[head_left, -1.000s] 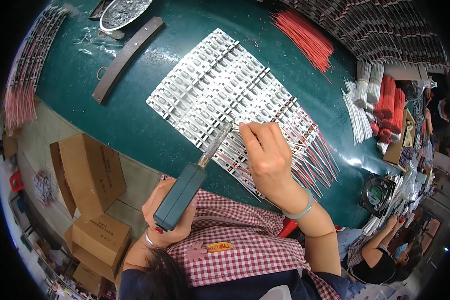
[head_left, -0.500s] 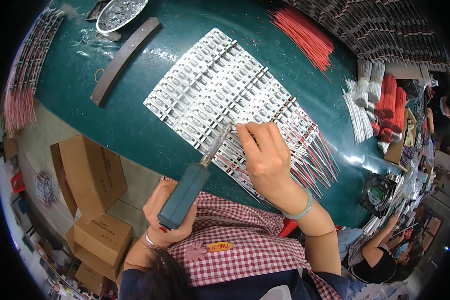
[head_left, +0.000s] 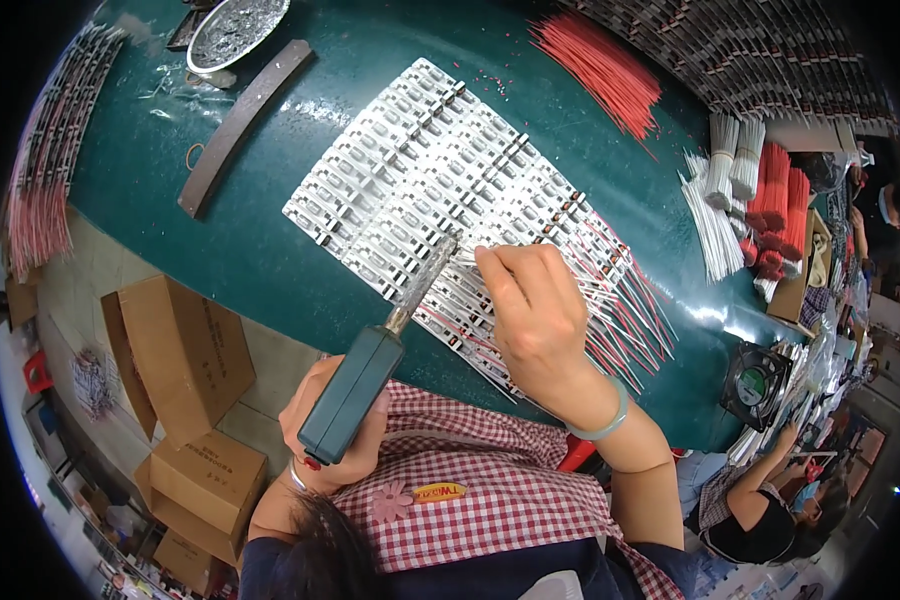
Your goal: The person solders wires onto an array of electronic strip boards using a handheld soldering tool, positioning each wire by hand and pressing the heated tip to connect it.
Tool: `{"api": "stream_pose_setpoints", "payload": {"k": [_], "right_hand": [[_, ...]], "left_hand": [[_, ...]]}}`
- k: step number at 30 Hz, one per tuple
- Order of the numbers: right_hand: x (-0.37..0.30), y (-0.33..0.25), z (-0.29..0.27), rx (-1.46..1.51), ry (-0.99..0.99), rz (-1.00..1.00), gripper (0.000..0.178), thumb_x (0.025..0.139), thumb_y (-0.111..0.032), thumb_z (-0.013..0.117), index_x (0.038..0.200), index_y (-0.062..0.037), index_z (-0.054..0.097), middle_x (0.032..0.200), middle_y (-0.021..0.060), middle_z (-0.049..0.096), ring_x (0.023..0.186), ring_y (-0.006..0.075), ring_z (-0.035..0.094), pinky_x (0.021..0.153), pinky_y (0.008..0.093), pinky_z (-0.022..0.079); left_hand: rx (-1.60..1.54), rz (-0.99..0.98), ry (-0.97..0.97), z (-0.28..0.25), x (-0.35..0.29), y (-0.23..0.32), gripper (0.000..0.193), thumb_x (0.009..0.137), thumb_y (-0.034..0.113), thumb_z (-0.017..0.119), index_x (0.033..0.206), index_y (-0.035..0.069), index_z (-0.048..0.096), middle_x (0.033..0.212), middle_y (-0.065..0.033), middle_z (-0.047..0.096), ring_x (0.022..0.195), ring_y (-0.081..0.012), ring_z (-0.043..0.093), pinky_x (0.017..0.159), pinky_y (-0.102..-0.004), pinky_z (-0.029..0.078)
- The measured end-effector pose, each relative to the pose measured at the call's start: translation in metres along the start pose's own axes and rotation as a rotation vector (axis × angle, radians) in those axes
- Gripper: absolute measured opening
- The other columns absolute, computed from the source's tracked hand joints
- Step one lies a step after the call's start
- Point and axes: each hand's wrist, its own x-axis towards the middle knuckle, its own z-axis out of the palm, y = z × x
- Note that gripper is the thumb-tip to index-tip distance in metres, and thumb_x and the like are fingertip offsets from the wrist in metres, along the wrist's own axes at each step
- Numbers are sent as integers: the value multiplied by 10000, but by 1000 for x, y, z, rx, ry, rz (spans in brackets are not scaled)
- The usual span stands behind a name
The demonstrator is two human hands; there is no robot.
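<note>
My left hand [head_left: 307, 402] grips a dark green soldering iron [head_left: 352, 392] by its handle. The metal tip slants up to the white parts just left of my right fingertips. My right hand [head_left: 542, 325] is closed in a pinch over the same spot; what lies between thumb and finger is too small to make out. Beneath both is a fan-shaped sheet of white plastic parts [head_left: 390, 150] in rows, lying on the green table [head_left: 240, 230]. Thin red and white wires [head_left: 625, 320] trail from its right side. My right hand covers part of the rows.
Loose red wires [head_left: 600, 75] lie at the far right, with white wire bundles [head_left: 722, 165] and red ones [head_left: 792, 215] beyond. A black fan [head_left: 757, 385] sits at the right edge. At the far left are a curved brown bar [head_left: 245, 130] and a silver dish [head_left: 235, 38]. Cardboard boxes [head_left: 185, 350] stand below.
The soldering iron and my left hand have shifted slightly left and down, its tip still at the white parts. My right hand stays pinched at nearly the same place.
</note>
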Motion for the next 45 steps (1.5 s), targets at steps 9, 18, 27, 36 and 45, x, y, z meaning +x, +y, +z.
{"api": "stream_pose_setpoints", "payload": {"k": [9,18,27,36,45], "right_hand": [[-1,10,4,-15,-18,16,384,683,5,623,1056,92,643,973,138,609,832,263,578,687,348,501],[4,9,4,-18,-39,23,363,684,14,637,1034,108,648,965,143,606,826,259,574,679,339,506],[4,9,5,-28,-41,16,347,688,25,642,1025,109,655,945,139,602,821,255,573,666,329,509],[6,8,-1,-21,-18,19,370,667,14,643,1028,94,650,965,133,610,828,254,584,657,333,508],[6,19,3,-36,8,21,375,660,1,640,1025,87,651,959,132,617,820,254,585,645,334,510]], "left_hand": [[10,35,-7,4,13,5,192,772,-11,731,954,-45,680,932,-170,667,775,-292,691,671,-320,557],[1,-28,-36,6,16,6,186,750,-22,741,923,-31,677,890,-155,652,737,-281,677,642,-312,544],[18,20,-22,4,16,6,202,725,-40,745,917,-34,685,836,-141,636,688,-261,660,589,-314,525],[-7,-22,-34,0,8,4,187,773,-13,733,952,-45,689,939,-172,676,790,-293,703,671,-317,565],[-10,18,-26,7,26,11,210,767,-34,737,970,-37,682,953,-162,672,822,-296,695,692,-322,563]]}}
